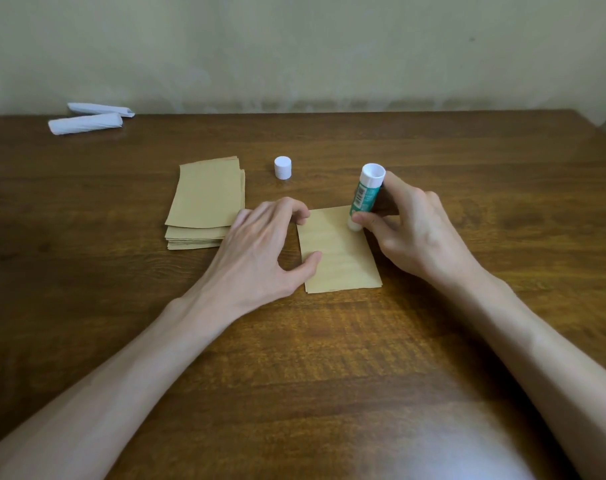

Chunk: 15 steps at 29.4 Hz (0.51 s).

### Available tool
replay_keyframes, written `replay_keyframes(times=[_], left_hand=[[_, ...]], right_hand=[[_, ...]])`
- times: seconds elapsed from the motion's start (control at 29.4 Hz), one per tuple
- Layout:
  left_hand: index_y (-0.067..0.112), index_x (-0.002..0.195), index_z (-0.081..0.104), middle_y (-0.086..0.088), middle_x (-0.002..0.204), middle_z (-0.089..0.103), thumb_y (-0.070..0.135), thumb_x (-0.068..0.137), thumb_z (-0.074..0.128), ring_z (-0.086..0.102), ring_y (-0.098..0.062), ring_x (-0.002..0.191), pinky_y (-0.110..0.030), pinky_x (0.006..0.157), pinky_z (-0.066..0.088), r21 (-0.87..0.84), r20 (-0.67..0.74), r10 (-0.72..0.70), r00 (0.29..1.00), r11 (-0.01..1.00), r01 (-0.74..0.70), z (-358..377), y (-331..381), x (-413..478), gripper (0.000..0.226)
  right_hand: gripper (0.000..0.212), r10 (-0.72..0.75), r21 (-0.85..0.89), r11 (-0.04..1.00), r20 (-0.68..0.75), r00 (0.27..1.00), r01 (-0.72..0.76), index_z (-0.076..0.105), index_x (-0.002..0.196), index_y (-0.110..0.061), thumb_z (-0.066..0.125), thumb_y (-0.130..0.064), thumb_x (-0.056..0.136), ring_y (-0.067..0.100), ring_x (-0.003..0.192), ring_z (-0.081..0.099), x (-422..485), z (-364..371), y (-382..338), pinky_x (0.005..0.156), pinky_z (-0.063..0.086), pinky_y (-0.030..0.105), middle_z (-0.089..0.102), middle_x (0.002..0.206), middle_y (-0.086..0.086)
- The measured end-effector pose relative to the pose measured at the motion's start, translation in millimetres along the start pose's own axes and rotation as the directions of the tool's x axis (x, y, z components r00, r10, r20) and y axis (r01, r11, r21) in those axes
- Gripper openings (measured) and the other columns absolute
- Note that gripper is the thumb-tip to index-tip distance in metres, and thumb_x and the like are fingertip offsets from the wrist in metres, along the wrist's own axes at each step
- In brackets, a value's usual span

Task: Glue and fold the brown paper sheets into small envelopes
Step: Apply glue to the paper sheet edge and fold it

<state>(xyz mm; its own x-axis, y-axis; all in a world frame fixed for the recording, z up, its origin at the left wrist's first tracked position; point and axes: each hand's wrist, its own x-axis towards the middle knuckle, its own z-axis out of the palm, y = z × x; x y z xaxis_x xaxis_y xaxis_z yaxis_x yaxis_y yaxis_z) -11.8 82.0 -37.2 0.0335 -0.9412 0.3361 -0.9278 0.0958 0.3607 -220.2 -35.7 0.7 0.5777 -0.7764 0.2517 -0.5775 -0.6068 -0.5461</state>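
A single brown paper sheet [339,252] lies flat in the middle of the wooden table [294,358]. My left hand [260,244] holds down its left edge with the thumb and fingertips. My right hand [412,230] grips a green-and-white glue stick [363,197], turned upside down so that its tip presses on the sheet's far right corner. A stack of brown paper sheets [204,202] sits to the left of my left hand. The glue stick's white cap [282,167] stands on the table behind the sheet.
Two white rolled or folded paper bundles [87,119] lie at the far left corner of the table, next to the pale wall. Bare wood stretches to the right of my right hand and in front of my arms.
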Motion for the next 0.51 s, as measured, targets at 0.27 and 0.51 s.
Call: replay_keyframes(times=[0.27,0.51], left_hand=[[0.026,0.125,0.047,0.016,0.12,0.056,0.053,0.092,0.062,0.053,-0.007,0.116,-0.032,0.101,0.036,-0.001,-0.004,0.008,1.0,1.0,-0.008,0,0,0,0.045],[0.027,0.125,0.046,0.016,0.121,0.055,0.053,0.092,0.063,0.053,-0.007,0.117,-0.03,0.101,0.035,0.003,0.003,0.008,1.0,1.0,-0.008,0,-1,0,0.045]], right_hand=[[0.038,0.106,0.285,0.956,-0.125,0.986,-0.066,0.063,0.131,-0.018,0.073,-0.034,0.098,0.0,0.107,0.067,-3,-10,3,0.091,0.058,0.021,0.069,0.122,-0.011],[0.028,-0.026,0.318,0.947,-0.067,0.997,0.046,0.066,0.124,-0.012,0.073,-0.025,0.1,0.007,0.108,0.071,1,3,0,0.095,0.06,0.038,0.074,0.116,-0.006]])
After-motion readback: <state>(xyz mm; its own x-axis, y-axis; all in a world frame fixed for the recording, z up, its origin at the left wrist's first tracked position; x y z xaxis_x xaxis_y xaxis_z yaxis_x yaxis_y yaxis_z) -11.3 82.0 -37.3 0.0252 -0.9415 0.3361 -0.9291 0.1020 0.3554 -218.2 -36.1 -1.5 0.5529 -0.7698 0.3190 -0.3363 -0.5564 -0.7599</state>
